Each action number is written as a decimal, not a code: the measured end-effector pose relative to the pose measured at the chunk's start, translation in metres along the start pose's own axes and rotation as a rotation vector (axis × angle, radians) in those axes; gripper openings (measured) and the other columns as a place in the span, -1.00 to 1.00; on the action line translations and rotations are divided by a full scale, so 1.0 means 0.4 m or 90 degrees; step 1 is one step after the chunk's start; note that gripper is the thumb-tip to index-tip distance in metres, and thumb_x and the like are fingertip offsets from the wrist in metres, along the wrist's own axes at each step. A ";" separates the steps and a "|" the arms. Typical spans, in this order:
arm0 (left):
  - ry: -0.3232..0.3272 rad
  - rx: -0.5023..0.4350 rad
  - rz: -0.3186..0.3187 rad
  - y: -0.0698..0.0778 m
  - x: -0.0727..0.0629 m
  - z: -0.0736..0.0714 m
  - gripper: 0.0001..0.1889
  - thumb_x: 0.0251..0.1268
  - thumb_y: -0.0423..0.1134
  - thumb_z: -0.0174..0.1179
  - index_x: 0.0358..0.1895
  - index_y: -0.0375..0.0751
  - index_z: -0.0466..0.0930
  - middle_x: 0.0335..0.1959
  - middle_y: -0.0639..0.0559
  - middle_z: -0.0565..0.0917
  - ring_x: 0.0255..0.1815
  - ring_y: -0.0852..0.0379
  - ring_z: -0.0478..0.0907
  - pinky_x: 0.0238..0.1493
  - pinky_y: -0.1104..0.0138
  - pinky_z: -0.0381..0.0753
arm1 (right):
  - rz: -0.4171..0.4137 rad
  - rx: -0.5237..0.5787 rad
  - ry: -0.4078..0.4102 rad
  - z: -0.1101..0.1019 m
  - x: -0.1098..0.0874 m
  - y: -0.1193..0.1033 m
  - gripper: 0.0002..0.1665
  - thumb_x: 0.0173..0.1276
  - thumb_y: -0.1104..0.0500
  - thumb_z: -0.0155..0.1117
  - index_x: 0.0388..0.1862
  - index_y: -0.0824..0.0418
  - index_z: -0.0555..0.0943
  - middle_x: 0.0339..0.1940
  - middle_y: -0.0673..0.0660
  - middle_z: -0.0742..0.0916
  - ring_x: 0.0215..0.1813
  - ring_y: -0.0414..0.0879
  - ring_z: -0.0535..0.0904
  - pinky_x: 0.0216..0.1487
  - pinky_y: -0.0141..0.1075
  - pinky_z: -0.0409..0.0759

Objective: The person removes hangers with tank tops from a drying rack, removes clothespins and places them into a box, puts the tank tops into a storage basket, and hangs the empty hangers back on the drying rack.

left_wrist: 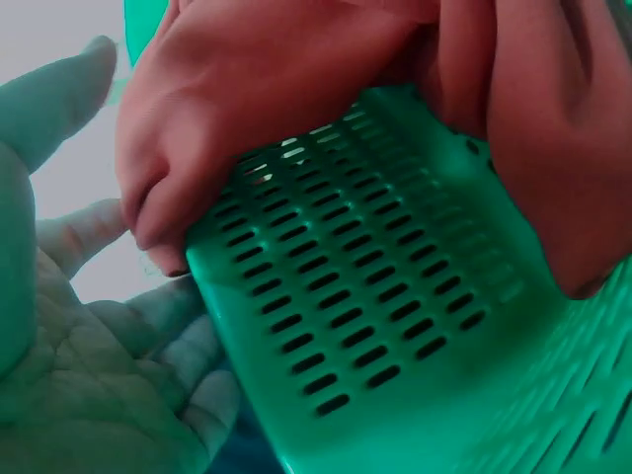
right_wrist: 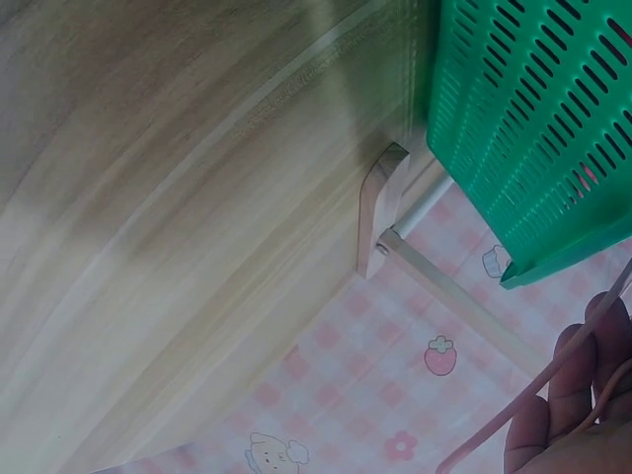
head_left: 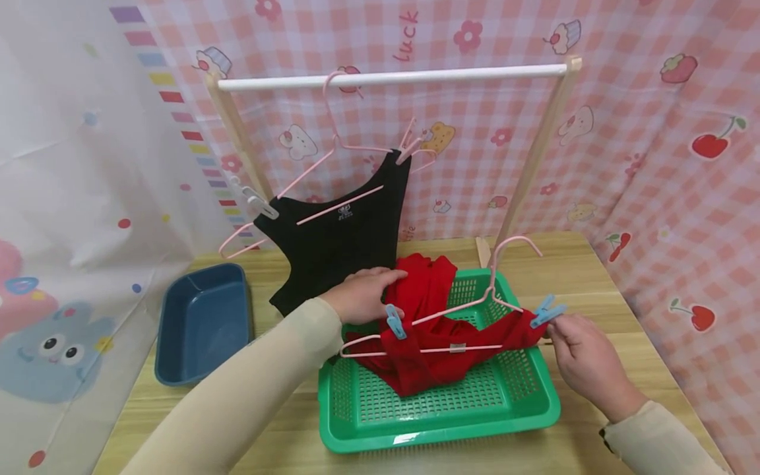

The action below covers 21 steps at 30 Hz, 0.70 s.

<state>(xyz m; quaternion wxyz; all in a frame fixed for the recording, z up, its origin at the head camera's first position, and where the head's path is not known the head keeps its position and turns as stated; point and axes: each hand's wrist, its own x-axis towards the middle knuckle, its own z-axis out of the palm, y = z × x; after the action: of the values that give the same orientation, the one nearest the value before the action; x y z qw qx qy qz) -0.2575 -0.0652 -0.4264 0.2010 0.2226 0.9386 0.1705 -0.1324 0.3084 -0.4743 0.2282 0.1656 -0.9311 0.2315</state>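
A red garment [head_left: 421, 290] lies bunched in a green basket [head_left: 439, 435]. Part of it hangs on a pink clothes hanger [head_left: 451, 309], under a blue clothespin [head_left: 395, 322] at the left and another blue clothespin [head_left: 547, 311] at the right. My left hand [head_left: 363, 295] reaches over the basket's left side to the red cloth, fingers mostly straight; the left wrist view shows its palm [left_wrist: 89, 375] beside the basket wall. With curled fingers, my right hand [head_left: 589, 361] grips the hanger's right end; those fingers [right_wrist: 571, 380] lie around the pink bar in the right wrist view.
Behind the basket stands a rack with a white bar [head_left: 392, 78] and wooden legs. From the bar a black tank top [head_left: 341, 244] hangs on a pink hanger with pale clothespins. To the left, a dark blue basin [head_left: 204, 326] rests on the wooden table [head_left: 570, 264].
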 end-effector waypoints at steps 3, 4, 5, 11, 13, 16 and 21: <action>-0.015 0.013 -0.006 0.000 0.008 0.005 -0.09 0.35 0.03 0.42 0.69 0.29 0.12 0.63 -0.06 0.32 0.62 -0.16 0.21 0.63 -0.13 0.16 | -0.002 0.000 0.000 0.003 -0.003 0.002 -0.74 0.34 0.50 0.30 -0.33 0.14 0.63 -0.44 -0.03 0.72 -0.31 -0.10 0.56 -0.22 -0.10 0.51; -0.018 0.015 -0.007 0.000 0.010 0.006 -0.07 0.34 0.00 0.43 0.70 0.31 0.11 0.63 -0.06 0.32 0.61 -0.15 0.22 0.64 -0.12 0.15 | -0.003 0.000 0.001 0.004 -0.003 0.003 -0.74 0.34 0.50 0.30 -0.33 0.14 0.63 -0.45 -0.03 0.72 -0.31 -0.10 0.56 -0.21 -0.09 0.51; -0.021 0.021 -0.007 0.000 0.012 0.008 -0.06 0.34 -0.03 0.43 0.70 0.33 0.09 0.63 -0.06 0.32 0.61 -0.15 0.22 0.64 -0.12 0.14 | -0.002 0.000 0.000 0.004 -0.003 0.003 -0.74 0.34 0.50 0.30 -0.33 0.14 0.63 -0.45 -0.03 0.72 -0.31 -0.09 0.56 -0.22 -0.09 0.50; -0.013 0.031 -0.006 0.000 0.016 0.013 -0.03 0.27 -0.06 0.47 0.69 0.31 0.12 0.62 -0.05 0.32 0.60 -0.13 0.22 0.63 -0.10 0.17 | 0.005 0.003 -0.002 0.005 -0.002 0.002 -0.76 0.35 0.50 0.29 -0.29 0.16 0.66 -0.42 -0.03 0.76 -0.29 -0.04 0.61 -0.20 -0.06 0.54; -0.002 0.035 -0.003 0.002 0.016 0.013 -0.05 0.27 -0.05 0.47 0.68 0.26 0.16 0.61 -0.05 0.35 0.58 -0.12 0.25 0.62 -0.09 0.20 | 0.007 0.003 -0.002 0.006 -0.002 0.001 -0.76 0.35 0.49 0.30 -0.29 0.16 0.66 -0.41 -0.03 0.76 -0.29 -0.04 0.60 -0.20 -0.06 0.54; 0.013 0.041 -0.002 0.005 0.015 0.012 -0.12 0.31 -0.07 0.45 0.66 0.21 0.22 0.59 -0.06 0.37 0.57 -0.12 0.28 0.61 -0.08 0.23 | 0.010 0.002 -0.002 0.006 -0.003 0.000 -0.76 0.35 0.49 0.30 -0.30 0.15 0.66 -0.42 -0.03 0.75 -0.30 -0.06 0.59 -0.22 -0.09 0.53; 0.030 0.054 0.000 0.009 0.017 0.011 -0.26 0.43 -0.08 0.37 0.63 0.16 0.31 0.59 -0.07 0.39 0.56 -0.10 0.32 0.61 -0.07 0.26 | 0.021 0.002 -0.007 0.004 -0.004 -0.001 -0.77 0.37 0.48 0.30 -0.28 0.16 0.67 -0.42 -0.02 0.74 -0.29 -0.05 0.59 -0.24 -0.10 0.54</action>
<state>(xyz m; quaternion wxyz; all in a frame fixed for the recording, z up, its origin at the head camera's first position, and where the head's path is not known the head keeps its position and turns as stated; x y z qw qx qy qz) -0.2596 -0.0579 -0.4309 0.1689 0.2267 0.9496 0.1356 -0.1315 0.3075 -0.4764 0.2188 0.1522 -0.9346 0.2356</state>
